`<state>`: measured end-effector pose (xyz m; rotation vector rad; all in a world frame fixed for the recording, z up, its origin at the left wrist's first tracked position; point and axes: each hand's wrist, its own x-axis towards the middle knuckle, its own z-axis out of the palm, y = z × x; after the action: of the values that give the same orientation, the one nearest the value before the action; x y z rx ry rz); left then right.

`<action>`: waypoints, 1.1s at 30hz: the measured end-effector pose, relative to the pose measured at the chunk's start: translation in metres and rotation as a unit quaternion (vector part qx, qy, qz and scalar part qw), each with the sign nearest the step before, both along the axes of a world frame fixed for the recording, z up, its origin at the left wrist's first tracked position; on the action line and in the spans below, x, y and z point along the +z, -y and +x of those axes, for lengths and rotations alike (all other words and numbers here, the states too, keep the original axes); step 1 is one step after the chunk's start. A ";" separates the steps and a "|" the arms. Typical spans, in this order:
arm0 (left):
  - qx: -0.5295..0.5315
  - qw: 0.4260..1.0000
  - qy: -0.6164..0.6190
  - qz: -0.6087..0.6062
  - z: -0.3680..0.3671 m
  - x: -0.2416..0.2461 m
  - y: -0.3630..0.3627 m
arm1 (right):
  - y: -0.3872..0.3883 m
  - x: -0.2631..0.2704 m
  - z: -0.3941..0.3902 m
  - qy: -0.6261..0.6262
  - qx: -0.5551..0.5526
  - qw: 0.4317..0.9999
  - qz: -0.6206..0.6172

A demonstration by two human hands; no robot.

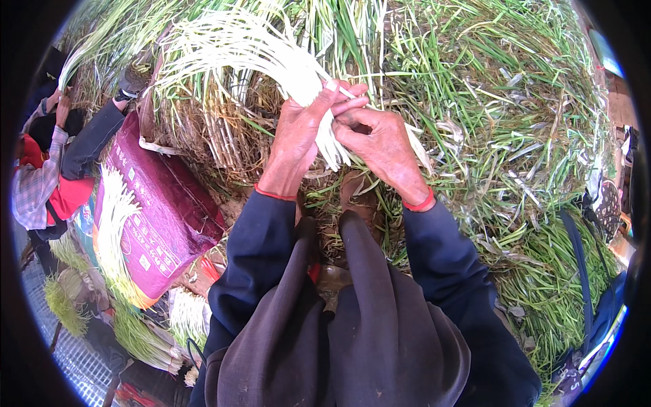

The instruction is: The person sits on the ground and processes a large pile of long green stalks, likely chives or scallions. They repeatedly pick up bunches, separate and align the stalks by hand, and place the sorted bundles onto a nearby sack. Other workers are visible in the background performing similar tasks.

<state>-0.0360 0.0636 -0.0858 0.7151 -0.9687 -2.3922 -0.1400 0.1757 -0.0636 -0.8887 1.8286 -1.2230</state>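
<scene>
A bunch of long pale stalks [285, 61], leafy vegetables such as blanched chives, lies in my left hand [300, 124], its fingers closed around the lower part. The cut ends point down past the palm. My right hand [379, 142] is beside it, thumb and forefinger bent together near the stalk ends; a thin pale stalk runs by its fingers, but whether it grips that stalk is unclear. Beyond my left hand stands a thick mass of rooted stalks [221, 132]. More pale stalks [114, 219] rest on a purple woven sack [157, 213] at the left.
Loose green leaves and debris [488, 127] cover the ground ahead and to the right. At the far left, a co-worker in a plaid sleeve [38, 188] holds long stalks. Tied bundles [188, 313] lie at lower left. My shoes [358, 198] stand among scattered leaves.
</scene>
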 end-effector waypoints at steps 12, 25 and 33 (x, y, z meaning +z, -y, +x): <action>0.043 0.999 0.008 0.028 -0.003 0.004 -0.007 | -0.010 -0.003 0.015 0.055 -0.117 0.991 -0.019; 0.073 0.997 -0.008 0.003 -0.002 0.011 0.003 | -0.104 -0.018 0.005 -0.222 0.171 0.958 0.054; 0.049 0.998 0.022 -0.018 -0.005 0.009 0.001 | -0.052 0.004 -0.004 -0.194 0.004 0.978 -0.071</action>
<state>-0.0413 0.0630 -0.0770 0.7860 -0.9703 -2.2781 -0.1442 0.2275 -0.0599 -1.2872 2.0534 -1.2526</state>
